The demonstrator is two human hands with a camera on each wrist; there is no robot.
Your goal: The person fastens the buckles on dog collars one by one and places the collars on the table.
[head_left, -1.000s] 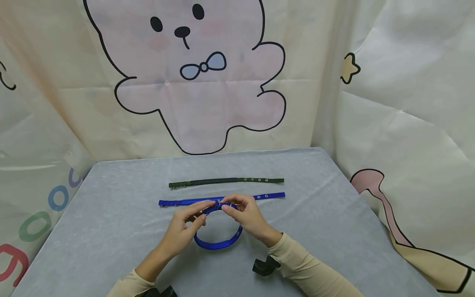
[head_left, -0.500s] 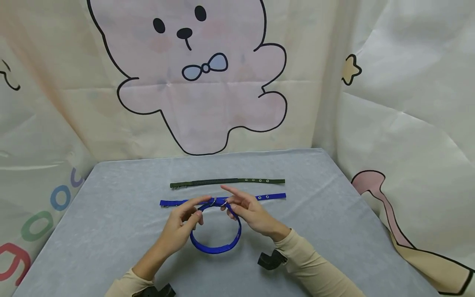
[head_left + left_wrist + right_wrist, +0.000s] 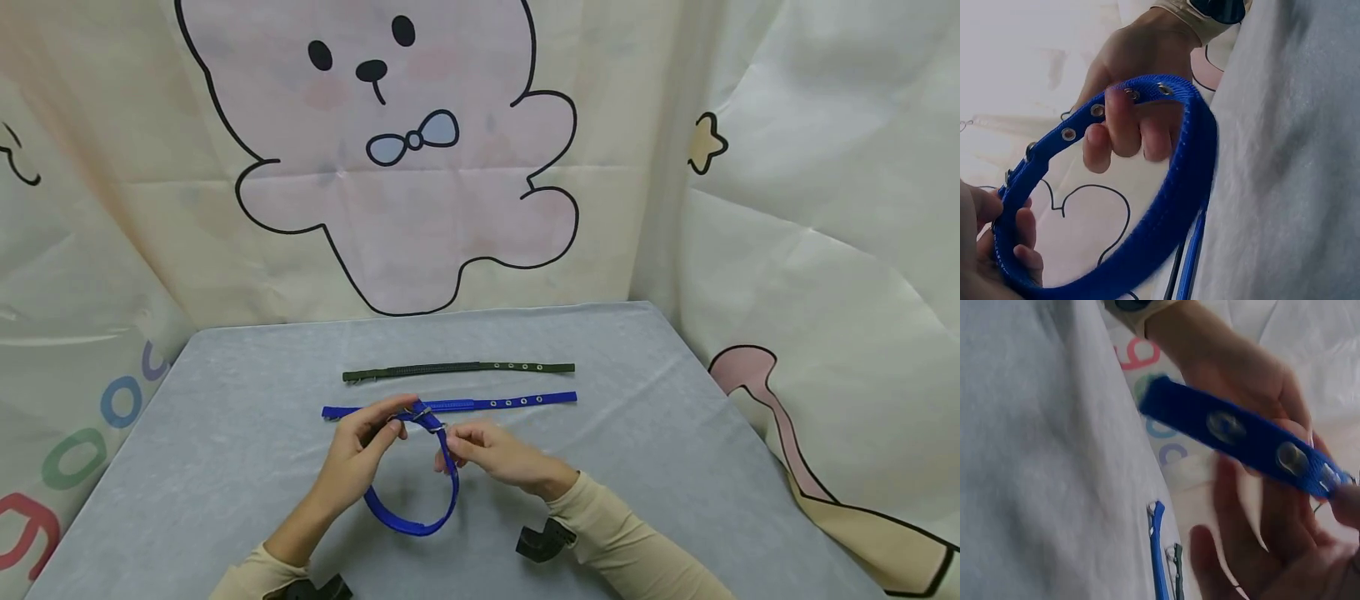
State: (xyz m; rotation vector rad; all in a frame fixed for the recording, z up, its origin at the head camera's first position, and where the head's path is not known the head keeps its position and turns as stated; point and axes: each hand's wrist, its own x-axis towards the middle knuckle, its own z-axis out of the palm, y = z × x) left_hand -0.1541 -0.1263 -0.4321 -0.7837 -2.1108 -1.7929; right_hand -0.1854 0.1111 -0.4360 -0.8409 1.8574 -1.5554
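The left hand (image 3: 348, 458) pinches the round blue cloth strap (image 3: 408, 527) over the grey cloth-covered table (image 3: 210, 433); the right hand (image 3: 498, 454) curls round its side — a hard tug might make it slip.

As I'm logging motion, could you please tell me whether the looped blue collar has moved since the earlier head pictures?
Yes: the looped blue collar has shifted left and toward the view's bottom edge, judged against the flat blue collar.
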